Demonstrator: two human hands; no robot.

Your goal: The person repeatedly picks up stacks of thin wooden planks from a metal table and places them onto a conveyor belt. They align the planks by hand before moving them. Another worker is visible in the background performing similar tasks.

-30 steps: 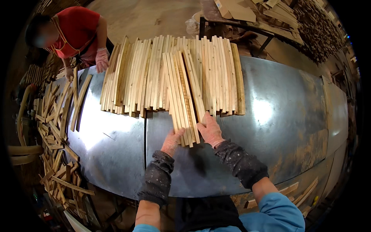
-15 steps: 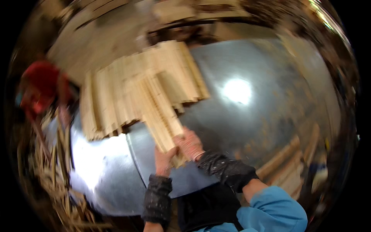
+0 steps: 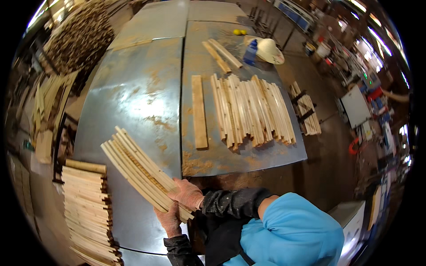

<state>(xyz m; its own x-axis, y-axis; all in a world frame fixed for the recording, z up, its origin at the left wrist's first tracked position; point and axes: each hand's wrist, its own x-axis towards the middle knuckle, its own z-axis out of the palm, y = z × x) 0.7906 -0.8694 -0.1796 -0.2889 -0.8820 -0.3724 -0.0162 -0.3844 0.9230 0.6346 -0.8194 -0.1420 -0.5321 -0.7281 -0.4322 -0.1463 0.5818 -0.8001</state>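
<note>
Above the metal counter (image 3: 120, 84), left hand (image 3: 169, 221) and right hand (image 3: 187, 194) clamp wooden slats (image 3: 138, 167) near 1 end, presumably to hold them bundled.

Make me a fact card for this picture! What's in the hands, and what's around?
Held: bundle of wooden strips, slanting away leftward
Left grip: holds its near end
Right grip: holds it slightly farther up
Left: left row of strips on metal tabletop
Right: single plank beside right row of strips
Farther off: blue bottle, left of pale hat
</note>
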